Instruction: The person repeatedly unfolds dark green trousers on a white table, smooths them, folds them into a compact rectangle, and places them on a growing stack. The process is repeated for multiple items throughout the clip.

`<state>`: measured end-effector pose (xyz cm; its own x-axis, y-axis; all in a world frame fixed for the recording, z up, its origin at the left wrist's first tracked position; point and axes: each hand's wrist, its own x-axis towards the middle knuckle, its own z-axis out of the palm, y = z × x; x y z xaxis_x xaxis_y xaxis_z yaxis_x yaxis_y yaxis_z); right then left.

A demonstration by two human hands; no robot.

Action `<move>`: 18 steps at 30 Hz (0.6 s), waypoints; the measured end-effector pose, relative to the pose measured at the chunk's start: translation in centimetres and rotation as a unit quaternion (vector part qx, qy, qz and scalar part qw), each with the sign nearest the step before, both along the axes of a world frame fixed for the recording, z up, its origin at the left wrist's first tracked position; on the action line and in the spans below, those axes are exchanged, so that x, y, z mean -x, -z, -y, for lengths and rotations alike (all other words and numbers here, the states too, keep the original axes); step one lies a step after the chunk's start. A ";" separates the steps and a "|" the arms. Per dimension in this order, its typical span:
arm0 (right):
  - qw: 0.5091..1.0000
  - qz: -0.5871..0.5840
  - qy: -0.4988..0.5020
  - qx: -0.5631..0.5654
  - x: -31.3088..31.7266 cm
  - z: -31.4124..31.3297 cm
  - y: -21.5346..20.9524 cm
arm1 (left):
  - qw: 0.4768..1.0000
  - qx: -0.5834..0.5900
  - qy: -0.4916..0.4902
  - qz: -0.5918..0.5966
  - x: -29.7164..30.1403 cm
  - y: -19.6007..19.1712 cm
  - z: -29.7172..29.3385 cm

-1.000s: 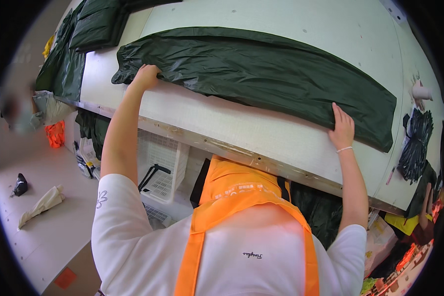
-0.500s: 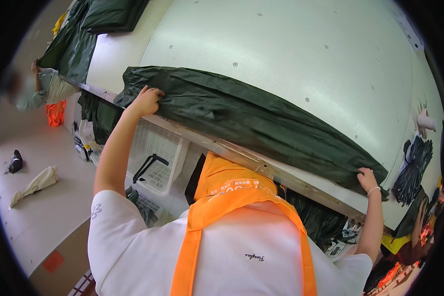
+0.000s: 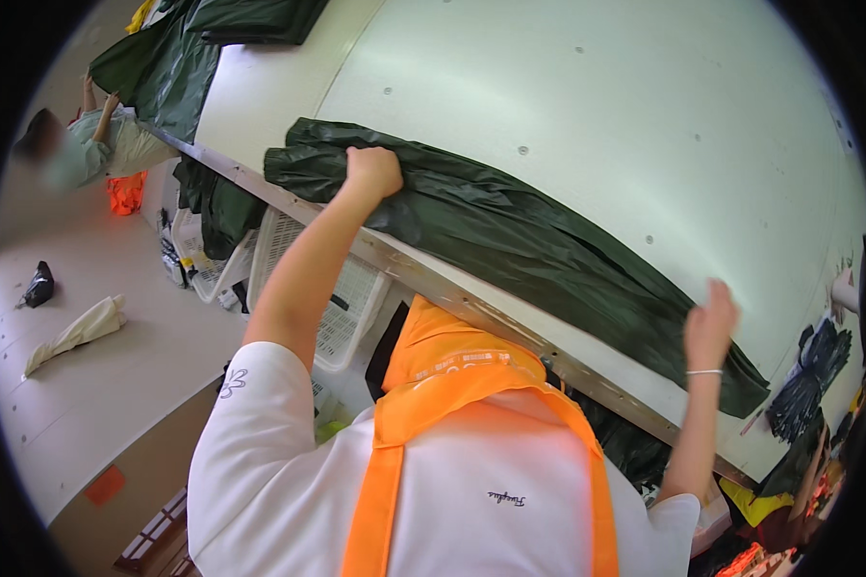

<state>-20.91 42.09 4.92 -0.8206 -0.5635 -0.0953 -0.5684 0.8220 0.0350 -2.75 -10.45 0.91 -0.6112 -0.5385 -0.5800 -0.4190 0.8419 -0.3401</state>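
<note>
A long strip of dark green, shiny sheeting [image 3: 539,231] lies gathered in lengthwise folds along the near edge of the white table [image 3: 471,77]. Toward its left end my left hand [image 3: 375,171] is closed on the upper folds, its fingertips tucked out of sight. My right hand [image 3: 712,322], with a thin pale band at the wrist, is over the upper edge near the strip's right end. Motion smears its fingers, so I cannot tell whether they grip anything.
White plastic baskets [image 3: 342,308] stand under the table edge. Folded dark green sheeting [image 3: 260,19] lies at the far left, near a co-worker [image 3: 101,144] handling more green material. A bundle of dark strips [image 3: 810,380] hangs at the right. A cream-coloured roll [image 3: 77,335] lies on the floor.
My left hand has shifted right along the sheeting and closed on its folds. My right hand has moved up from the strip's right end. The view has turned slightly.
</note>
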 end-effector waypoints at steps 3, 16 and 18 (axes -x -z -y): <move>0.953 0.111 -0.181 0.216 -8.1 16.6 -0.5 | 0.999 -0.032 -0.009 -0.029 -0.3 -0.2 -1.7; 0.975 0.111 -0.118 0.151 -14.2 27.4 7.2 | 0.902 -0.282 -0.025 -0.325 -11.4 -7.7 12.1; 0.974 0.112 -0.119 0.154 -14.3 27.6 7.0 | 0.831 -0.379 -0.175 -0.369 -14.0 -5.1 14.1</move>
